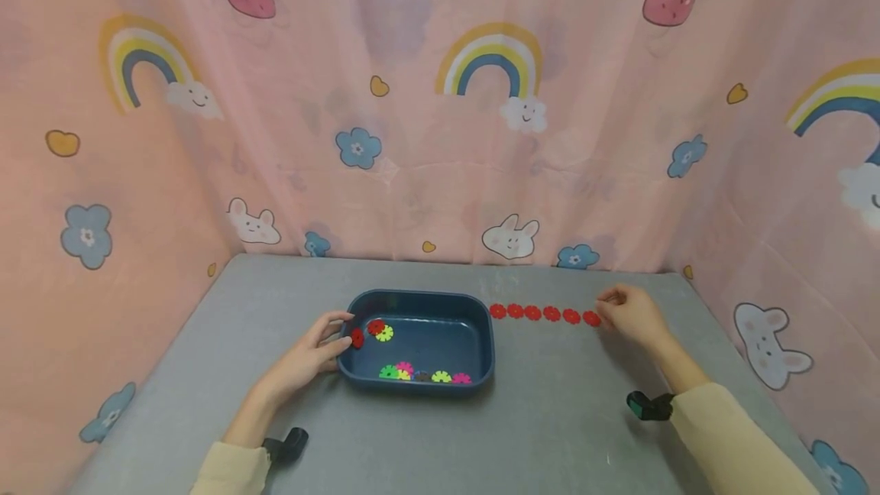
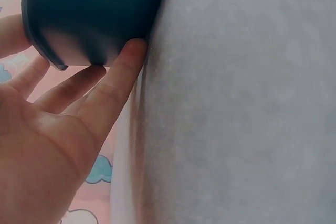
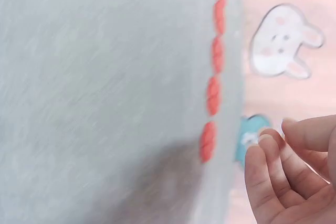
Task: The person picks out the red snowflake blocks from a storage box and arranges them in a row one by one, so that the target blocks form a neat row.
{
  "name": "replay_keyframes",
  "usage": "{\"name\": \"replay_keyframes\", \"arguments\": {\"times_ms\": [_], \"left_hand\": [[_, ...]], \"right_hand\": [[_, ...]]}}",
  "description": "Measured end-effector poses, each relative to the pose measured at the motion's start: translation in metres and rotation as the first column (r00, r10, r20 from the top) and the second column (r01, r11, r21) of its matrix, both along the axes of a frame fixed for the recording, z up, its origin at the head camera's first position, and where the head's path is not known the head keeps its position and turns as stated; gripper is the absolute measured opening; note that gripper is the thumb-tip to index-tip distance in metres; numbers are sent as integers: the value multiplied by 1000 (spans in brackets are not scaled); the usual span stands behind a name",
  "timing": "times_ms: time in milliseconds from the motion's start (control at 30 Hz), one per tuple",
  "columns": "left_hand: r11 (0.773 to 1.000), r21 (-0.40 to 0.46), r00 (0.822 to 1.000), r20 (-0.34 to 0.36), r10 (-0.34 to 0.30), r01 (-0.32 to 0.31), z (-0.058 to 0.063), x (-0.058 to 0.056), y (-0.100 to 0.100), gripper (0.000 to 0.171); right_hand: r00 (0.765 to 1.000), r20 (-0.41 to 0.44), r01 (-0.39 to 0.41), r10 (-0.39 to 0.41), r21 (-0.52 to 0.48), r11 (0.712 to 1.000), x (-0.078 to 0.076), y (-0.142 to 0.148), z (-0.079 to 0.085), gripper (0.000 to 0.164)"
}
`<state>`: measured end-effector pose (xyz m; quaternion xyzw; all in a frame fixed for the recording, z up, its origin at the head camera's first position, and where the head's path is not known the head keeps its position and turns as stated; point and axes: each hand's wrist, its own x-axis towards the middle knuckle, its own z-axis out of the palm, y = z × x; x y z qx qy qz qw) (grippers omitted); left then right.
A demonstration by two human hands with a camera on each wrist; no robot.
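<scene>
A dark blue rectangular tub (image 1: 419, 386) stands near the middle of the grey table. My left hand (image 1: 319, 346) grips its left end; in the left wrist view the fingers (image 2: 113, 85) lie along its outer wall, one reaching over the rim. A red notched disc (image 1: 357, 338) leans inside, close to these fingertips. Another red disc (image 1: 376, 326) overlaps a yellow one (image 1: 386, 334). To the tub's right runs a row of several red flower-shaped discs (image 1: 533, 313). My right hand (image 1: 631, 315) hovers at its right end by the last disc (image 3: 208, 141), fingers loosely bent, nothing visible between them.
Several green, pink, yellow and dark discs (image 1: 441, 377) lie along the tub's near side. A pink printed curtain (image 1: 426, 197) encloses the table (image 1: 550, 434) at the back and both sides. Each wrist wears a black strap with a small camera (image 1: 296, 445).
</scene>
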<state>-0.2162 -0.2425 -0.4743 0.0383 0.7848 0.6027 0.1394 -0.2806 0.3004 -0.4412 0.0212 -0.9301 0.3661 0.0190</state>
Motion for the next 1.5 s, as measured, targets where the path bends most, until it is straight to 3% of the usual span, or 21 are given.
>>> {"name": "replay_keyframes", "arguments": {"times_ms": [267,500,1033,1500], "left_hand": [[1000,-4,1000,-7,-9,9,1,0,-2,46],[1000,2,1000,-2,-8,8,1,0,-2,46],[1000,-7,1000,-10,-20,20,2,0,-3,47],[1000,-20,1000,-12,-1,1,-1,-1,-2,46]], "right_hand": [[997,-61,-46,45,-8,999,13,-28,29,32],[995,-79,-68,65,-35,997,23,-56,41,30],[980,-139,-152,140,-77,985,34,-125,46,16],[967,-132,-235,218,-135,962,39,-184,41,12]]}}
